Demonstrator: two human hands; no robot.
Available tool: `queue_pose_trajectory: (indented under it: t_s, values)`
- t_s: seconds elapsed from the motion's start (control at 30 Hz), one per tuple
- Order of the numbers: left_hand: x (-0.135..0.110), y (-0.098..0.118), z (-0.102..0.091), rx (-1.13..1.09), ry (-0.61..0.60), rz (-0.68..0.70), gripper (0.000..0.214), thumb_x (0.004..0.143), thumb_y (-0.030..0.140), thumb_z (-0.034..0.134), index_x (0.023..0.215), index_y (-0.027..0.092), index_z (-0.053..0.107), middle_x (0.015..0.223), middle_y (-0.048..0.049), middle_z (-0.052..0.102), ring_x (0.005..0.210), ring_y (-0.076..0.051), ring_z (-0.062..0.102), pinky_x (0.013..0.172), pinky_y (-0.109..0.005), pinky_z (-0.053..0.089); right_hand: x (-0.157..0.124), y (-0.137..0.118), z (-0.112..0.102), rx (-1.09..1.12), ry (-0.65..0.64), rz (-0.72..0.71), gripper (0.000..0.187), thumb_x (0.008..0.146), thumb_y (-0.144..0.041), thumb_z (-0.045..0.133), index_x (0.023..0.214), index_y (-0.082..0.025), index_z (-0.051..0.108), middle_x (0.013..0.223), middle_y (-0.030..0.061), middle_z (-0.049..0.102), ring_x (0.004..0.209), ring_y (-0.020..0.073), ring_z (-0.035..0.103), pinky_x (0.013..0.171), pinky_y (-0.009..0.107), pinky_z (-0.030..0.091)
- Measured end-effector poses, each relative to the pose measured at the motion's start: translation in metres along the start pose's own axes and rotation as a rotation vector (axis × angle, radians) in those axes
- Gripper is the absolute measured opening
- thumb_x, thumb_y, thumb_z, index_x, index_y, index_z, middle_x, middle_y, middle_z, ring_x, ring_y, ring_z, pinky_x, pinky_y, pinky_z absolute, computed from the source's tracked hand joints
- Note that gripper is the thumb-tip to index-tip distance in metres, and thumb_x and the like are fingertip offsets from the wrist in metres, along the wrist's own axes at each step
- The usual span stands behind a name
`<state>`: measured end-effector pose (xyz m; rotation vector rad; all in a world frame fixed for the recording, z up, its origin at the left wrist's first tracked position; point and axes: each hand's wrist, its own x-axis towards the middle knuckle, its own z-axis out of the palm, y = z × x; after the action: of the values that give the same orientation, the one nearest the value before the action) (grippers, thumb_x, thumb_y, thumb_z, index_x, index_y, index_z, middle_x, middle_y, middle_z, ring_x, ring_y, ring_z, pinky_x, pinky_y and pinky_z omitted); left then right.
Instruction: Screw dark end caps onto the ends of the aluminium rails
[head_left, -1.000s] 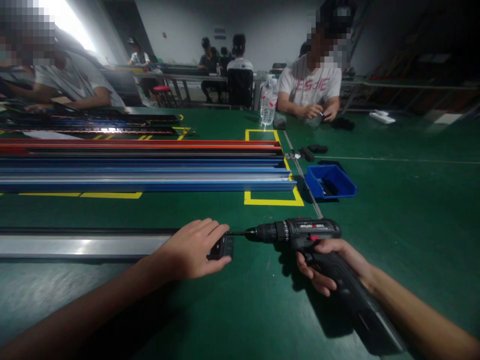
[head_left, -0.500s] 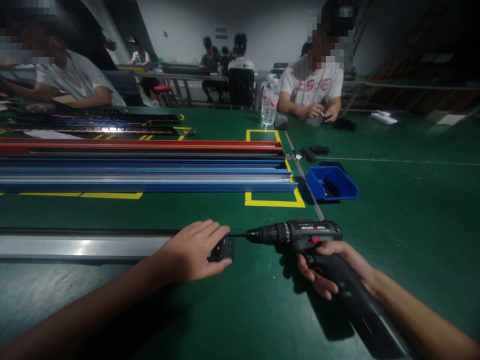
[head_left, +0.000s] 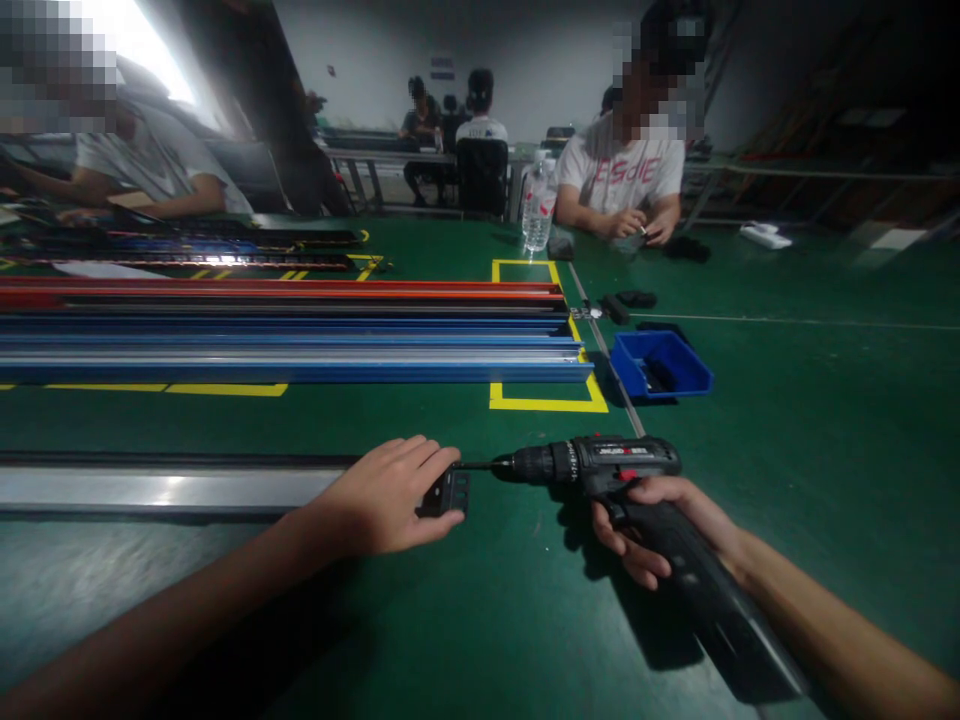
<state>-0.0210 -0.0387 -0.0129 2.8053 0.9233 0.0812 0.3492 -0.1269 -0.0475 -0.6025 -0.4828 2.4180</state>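
Observation:
My left hand [head_left: 394,495] is closed around a black end cap [head_left: 452,492] at the right end of a long silver metal profile [head_left: 172,490]. The profile lies on the green table, and its end is hidden under my fingers. In my right hand [head_left: 649,535] is a black cordless drill [head_left: 622,460], gripped by its handle with a finger near the trigger. The drill's long thin bit [head_left: 480,465] points left and reaches the upper part of the end cap by my fingertips. Whether a screw sits at its tip cannot be made out.
Blue, black and red profiles [head_left: 300,360] lie side by side beyond my left hand. A blue bin [head_left: 664,365] with dark parts stands behind the drill. Bottles [head_left: 538,205] stand farther back. One co-worker [head_left: 626,170] sits opposite, another [head_left: 150,165] at the left.
Both hands, the end cap and the drill keep nearly the same place, with the bit still at the cap. In the background at left, a dark standing figure has shifted right.

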Motion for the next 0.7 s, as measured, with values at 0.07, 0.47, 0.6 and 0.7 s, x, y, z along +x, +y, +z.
queue_pose_trajectory:
  t_s: [0.07,0.47,0.6,0.7]
  values:
    - [0.0000,0.0001,-0.0007,-0.010,-0.010,-0.006,0.056,0.095,0.056,0.055,0.134,0.016,0.056,0.121,-0.0142,0.067,0.110,-0.030,0.063,0.096,-0.048,0.051,-0.0001,0.0001,0.0000,0.000,0.003,0.001,0.042,0.093,-0.035,0.052,0.109,0.000,0.068,0.091,0.0144,0.072,0.055,0.0128,0.068,0.062,0.030,0.060]
    - [-0.0006,0.0008,-0.0025,-0.023,0.017,0.001,0.055,0.094,0.056,0.056,0.133,0.016,0.057,0.120,-0.0130,0.068,0.106,-0.028,0.064,0.094,-0.046,0.052,-0.0007,0.0019,-0.0021,-0.004,0.007,-0.007,0.043,0.093,-0.038,0.053,0.109,-0.001,0.067,0.091,0.0139,0.071,0.055,0.0118,0.066,0.062,0.029,0.059]
    - [0.0002,0.0007,-0.0025,-0.024,0.011,-0.006,0.055,0.094,0.056,0.056,0.133,0.016,0.057,0.119,-0.0129,0.068,0.107,-0.029,0.064,0.094,-0.046,0.051,-0.0005,0.0014,-0.0029,-0.020,-0.009,-0.006,0.043,0.093,-0.038,0.052,0.110,-0.001,0.067,0.091,0.0133,0.071,0.055,0.0115,0.066,0.062,0.029,0.058]
    - [0.0001,0.0006,-0.0026,-0.031,0.007,-0.008,0.054,0.094,0.055,0.057,0.133,0.017,0.057,0.119,-0.0121,0.068,0.106,-0.028,0.064,0.093,-0.046,0.051,-0.0006,0.0013,-0.0025,-0.034,0.000,-0.007,0.043,0.093,-0.038,0.051,0.110,-0.002,0.067,0.091,0.0133,0.071,0.054,0.0112,0.065,0.062,0.029,0.058]
